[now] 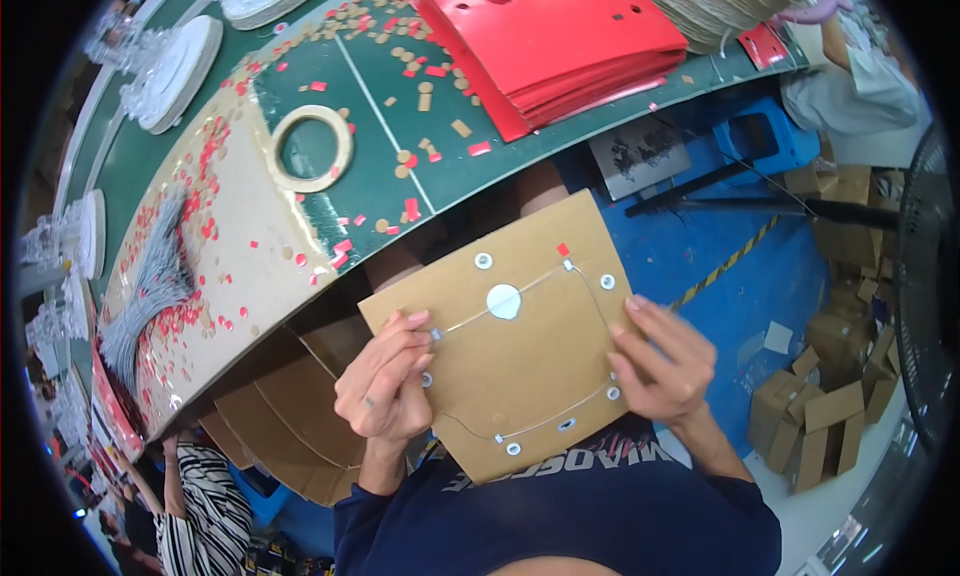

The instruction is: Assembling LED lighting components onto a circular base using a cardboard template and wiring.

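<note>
The person holds a brown cardboard panel (520, 346) over the lap, just below the near edge of the green table (400, 106). The left hand (385, 381) pinches the panel's left edge, fingers curled closed over the front face beside a thin white wire (545, 281) that is threaded along the panel. The right hand (665, 361) grips the panel's right edge, fingers wrapped onto the face near the wire's right run. The wire passes through small white rings near the panel's corners, and a round white disc (504, 301) sits at the panel's upper middle. A small red tab (563, 249) lies near the panel's top edge.

Left of the panel, more brown cardboard sheets (290, 416) fan out below the table edge. On the table above the panel lies a roll of tape (312, 149), with red and tan punched scraps scattered around it. Further up and right of the panel a stack of red sheets (560, 36) rests on the table. A bundle of grey wires (155, 281) lies far left of the panel.
</note>
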